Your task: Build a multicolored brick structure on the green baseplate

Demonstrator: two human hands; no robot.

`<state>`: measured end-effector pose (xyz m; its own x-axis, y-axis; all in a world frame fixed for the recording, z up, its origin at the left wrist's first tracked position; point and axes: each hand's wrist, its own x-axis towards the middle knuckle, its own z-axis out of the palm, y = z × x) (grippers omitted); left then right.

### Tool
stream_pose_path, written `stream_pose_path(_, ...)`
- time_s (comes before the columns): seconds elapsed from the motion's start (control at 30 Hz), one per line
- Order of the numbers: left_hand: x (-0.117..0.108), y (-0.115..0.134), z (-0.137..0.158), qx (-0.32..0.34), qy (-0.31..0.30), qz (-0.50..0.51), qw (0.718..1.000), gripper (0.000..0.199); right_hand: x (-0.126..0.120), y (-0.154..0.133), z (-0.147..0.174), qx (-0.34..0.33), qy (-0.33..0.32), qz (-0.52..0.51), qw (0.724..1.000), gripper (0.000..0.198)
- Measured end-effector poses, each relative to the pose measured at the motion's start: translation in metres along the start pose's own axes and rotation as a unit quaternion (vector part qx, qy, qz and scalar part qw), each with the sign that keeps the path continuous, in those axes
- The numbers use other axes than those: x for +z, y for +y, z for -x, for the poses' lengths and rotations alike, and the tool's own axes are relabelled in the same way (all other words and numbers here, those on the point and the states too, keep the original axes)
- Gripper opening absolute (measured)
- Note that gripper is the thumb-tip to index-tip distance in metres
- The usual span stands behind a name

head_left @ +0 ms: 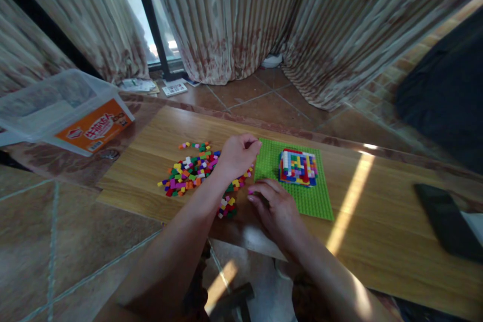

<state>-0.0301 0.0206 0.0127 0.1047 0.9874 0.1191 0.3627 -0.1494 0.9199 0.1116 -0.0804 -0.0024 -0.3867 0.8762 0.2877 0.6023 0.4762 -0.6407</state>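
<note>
Green studded baseplate (319, 207) lay flat on the wooden surface (377, 241), with a compact multicoloured brick block (298, 167) standing on it, bare studs showing to the right and on the near side. Loose bricks (190, 168) lay in a spread pile left of the plate, partly hidden by the left forearm.

Left hand (238, 155): above the plate's far left corner, fingers curled, thumb and forefinger tips close together; could not tell whether a brick was between them. Right hand (278, 206): over the plate's near left part, fingers loosely bent, tips pointing toward the pile. A speck of pink showed there; brick or fingernail, could not tell.

Handling judgement: pieces this small seemed best pinched by their sides, studs up, squared to the studs below, then pressed straight down, other hand steadying the plate; sideways pressure might have loosened the block.
</note>
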Motion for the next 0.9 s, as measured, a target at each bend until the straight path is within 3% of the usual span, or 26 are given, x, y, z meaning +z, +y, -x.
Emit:
stream_pose_path(0.17, 0.001, 0.003, 0.000, -0.010, -0.009, -0.001, 1.000, 0.025, -0.010, -0.006, 0.001, 0.060, 0.052, -0.118, 0.990, 0.010)
stream_pose_path(0.33, 0.004, 0.003, 0.001, -0.019, -0.022, -0.006, 1.000, 0.025, -0.016, -0.005, 0.000, 0.091, 0.086, -0.163, 0.979, 0.008)
stream_pose_path(0.53, 0.006, 0.001, 0.001, -0.024, -0.028, -0.011, 0.999, 0.024, -0.033, 0.007, -0.001, 0.132, 0.097, -0.129, 0.978, 0.004)
stream_pose_path(0.77, 0.003, 0.003, 0.000, -0.022, -0.030, -0.027, 0.999, 0.025, -0.074, 0.045, 0.006, 0.177, 0.193, -0.031, 0.965, 0.011)
stream_pose_path(0.9, 0.004, 0.000, -0.001, -0.012, -0.023, -0.034, 0.999, 0.025, -0.085, 0.060, 0.010, 0.158, 0.199, 0.019, 0.967, 0.011)
